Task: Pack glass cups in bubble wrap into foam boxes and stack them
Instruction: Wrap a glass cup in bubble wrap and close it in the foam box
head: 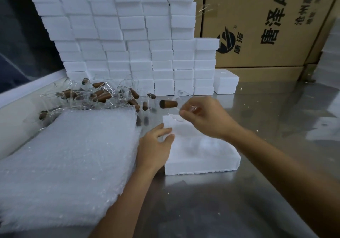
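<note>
I see a reflective steel surface with small white crumbs scattered on it. At rear right, I see brown cardboard cartons printed with black characters and a round logo.

Bubble wrap stack left of foam box; glass cups behind; box wall rearmost.

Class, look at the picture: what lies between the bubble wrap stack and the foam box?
In the head view, only the left hand, resting against the foam box beside the bubble wrap stack.
</note>
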A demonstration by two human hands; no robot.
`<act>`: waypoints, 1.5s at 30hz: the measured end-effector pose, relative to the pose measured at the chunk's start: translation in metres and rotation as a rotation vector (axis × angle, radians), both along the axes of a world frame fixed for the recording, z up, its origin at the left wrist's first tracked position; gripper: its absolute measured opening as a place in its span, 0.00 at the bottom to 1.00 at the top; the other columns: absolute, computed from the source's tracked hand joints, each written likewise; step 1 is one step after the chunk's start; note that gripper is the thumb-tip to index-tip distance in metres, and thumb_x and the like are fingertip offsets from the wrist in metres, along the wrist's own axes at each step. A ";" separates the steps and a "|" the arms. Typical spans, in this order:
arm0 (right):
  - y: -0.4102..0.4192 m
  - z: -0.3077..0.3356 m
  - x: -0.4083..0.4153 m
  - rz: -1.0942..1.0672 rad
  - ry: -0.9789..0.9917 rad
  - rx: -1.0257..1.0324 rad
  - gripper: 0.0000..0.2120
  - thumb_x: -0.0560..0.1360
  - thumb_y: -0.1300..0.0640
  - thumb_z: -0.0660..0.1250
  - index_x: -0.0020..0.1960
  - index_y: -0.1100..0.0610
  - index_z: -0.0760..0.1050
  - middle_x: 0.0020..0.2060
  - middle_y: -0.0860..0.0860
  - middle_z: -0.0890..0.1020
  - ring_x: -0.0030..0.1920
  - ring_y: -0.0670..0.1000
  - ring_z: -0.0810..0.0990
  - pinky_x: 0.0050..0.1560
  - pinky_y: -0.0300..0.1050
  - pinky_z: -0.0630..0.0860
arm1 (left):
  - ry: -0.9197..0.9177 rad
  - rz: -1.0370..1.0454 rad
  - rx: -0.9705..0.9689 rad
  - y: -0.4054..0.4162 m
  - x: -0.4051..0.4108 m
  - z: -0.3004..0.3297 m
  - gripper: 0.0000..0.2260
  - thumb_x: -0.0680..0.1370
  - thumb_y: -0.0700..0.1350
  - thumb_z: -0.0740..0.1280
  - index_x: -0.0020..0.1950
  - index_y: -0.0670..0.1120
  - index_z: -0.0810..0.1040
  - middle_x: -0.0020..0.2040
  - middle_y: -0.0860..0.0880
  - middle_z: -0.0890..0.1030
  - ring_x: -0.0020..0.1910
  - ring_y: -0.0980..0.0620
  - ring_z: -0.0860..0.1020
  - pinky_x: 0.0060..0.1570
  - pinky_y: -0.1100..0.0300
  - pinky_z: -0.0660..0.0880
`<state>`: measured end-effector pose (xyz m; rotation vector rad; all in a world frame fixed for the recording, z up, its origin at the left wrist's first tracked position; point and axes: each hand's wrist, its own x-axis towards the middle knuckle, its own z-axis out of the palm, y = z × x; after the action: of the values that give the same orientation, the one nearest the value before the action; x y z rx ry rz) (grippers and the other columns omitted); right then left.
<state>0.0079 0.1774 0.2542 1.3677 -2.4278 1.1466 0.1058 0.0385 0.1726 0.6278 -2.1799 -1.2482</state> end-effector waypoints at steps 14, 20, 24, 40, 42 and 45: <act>0.085 -0.040 0.034 -0.044 -0.072 -0.321 0.08 0.77 0.59 0.71 0.41 0.48 0.80 0.36 0.40 0.82 0.40 0.44 0.82 0.44 0.32 0.75 | 0.284 0.019 -0.788 0.045 0.029 0.034 0.24 0.72 0.53 0.71 0.67 0.51 0.74 0.54 0.54 0.80 0.42 0.60 0.71 0.38 0.61 0.73; 0.087 -0.048 0.043 0.070 -0.095 -0.313 0.04 0.78 0.59 0.69 0.44 0.53 0.79 0.38 0.42 0.82 0.43 0.46 0.81 0.47 0.38 0.76 | 0.275 -0.263 -0.734 0.053 0.039 0.028 0.40 0.68 0.59 0.75 0.76 0.55 0.61 0.65 0.58 0.73 0.60 0.55 0.74 0.62 0.55 0.70; 0.089 -0.048 0.049 0.223 -0.151 -0.297 0.06 0.78 0.58 0.65 0.44 0.59 0.76 0.39 0.45 0.80 0.42 0.46 0.78 0.48 0.34 0.72 | 0.255 -0.379 -0.812 0.055 0.041 0.030 0.39 0.70 0.55 0.75 0.77 0.53 0.61 0.73 0.53 0.69 0.71 0.52 0.69 0.66 0.46 0.69; 0.073 -0.026 0.055 0.320 -0.305 -0.242 0.21 0.70 0.41 0.69 0.54 0.56 0.74 0.44 0.39 0.77 0.46 0.45 0.77 0.51 0.42 0.71 | 0.441 -0.403 -0.556 0.055 0.041 0.034 0.27 0.73 0.48 0.71 0.70 0.53 0.66 0.65 0.50 0.68 0.61 0.50 0.76 0.55 0.64 0.74; 0.061 -0.018 0.053 0.302 -0.334 -0.267 0.21 0.72 0.39 0.67 0.54 0.55 0.75 0.47 0.46 0.79 0.45 0.46 0.79 0.48 0.42 0.75 | 0.447 -0.323 -0.618 0.052 0.040 0.032 0.30 0.71 0.46 0.75 0.70 0.54 0.67 0.65 0.49 0.67 0.60 0.48 0.76 0.55 0.61 0.76; 0.047 -0.019 0.048 0.252 -0.344 -0.339 0.14 0.77 0.45 0.68 0.56 0.54 0.77 0.54 0.50 0.81 0.51 0.51 0.83 0.54 0.50 0.80 | 0.420 -0.200 -0.698 0.047 0.039 0.030 0.35 0.68 0.41 0.79 0.69 0.56 0.67 0.64 0.50 0.65 0.58 0.45 0.75 0.50 0.49 0.81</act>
<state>0.0561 0.2246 0.2350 1.4924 -2.1539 1.8958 0.1453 0.0854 0.2028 -0.1297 -2.1381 -0.5527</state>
